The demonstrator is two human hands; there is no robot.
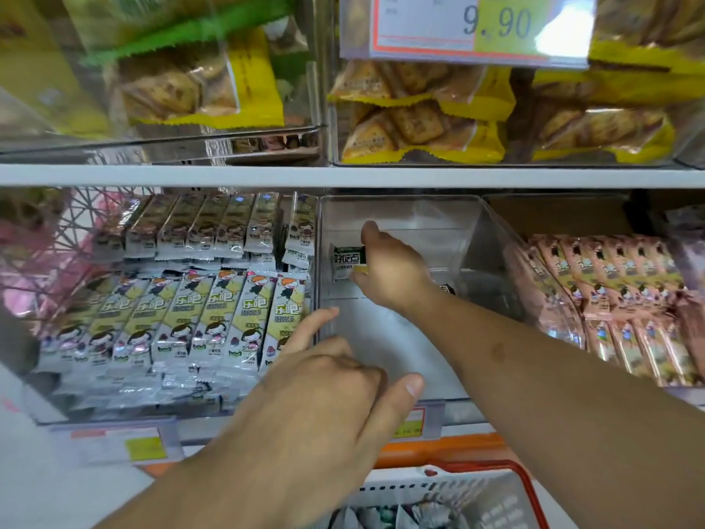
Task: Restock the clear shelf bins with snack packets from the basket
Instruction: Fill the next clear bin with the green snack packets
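While yellow snack packets are filling the left bin, the left hand is resting released on the clear bin rim, and the right hand is pinching a small packet inside it, above the basket.

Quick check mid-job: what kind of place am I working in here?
Most likely a shop's snack aisle: a price tag reading 9.90, clear shelf bins of snack packets, and a shopping basket below.
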